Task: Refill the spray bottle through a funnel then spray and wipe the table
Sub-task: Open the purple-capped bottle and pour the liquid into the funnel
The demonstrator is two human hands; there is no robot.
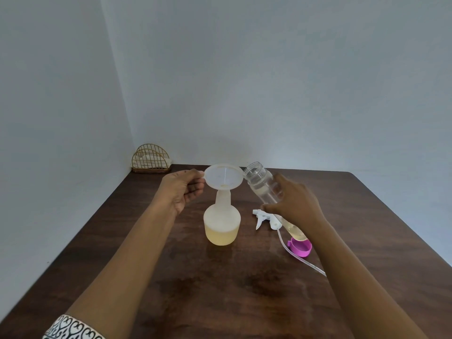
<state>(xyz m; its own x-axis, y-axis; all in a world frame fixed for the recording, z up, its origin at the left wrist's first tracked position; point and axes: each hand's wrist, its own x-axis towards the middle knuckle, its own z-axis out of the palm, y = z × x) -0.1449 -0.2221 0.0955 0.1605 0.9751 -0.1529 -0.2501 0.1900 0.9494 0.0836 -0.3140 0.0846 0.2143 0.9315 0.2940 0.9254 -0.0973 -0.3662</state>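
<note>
A white translucent spray bottle (222, 225) stands mid-table, holding pale yellow liquid in its lower part. A white funnel (223, 178) sits in its neck. My left hand (182, 192) pinches the funnel's left rim. My right hand (294, 203) grips a clear refill bottle (263, 185), tilted with its open mouth next to the funnel's right rim; a little yellowish liquid shows at its lower end. The white spray trigger head (265, 217) with its clear tube (297, 256) lies on the table to the right.
A pink cap (300, 248) lies on the dark wooden table (220, 289) under the refill bottle's base. A gold wire holder (151, 159) with cloths stands in the far left corner against the wall. Walls close the table's far and left sides.
</note>
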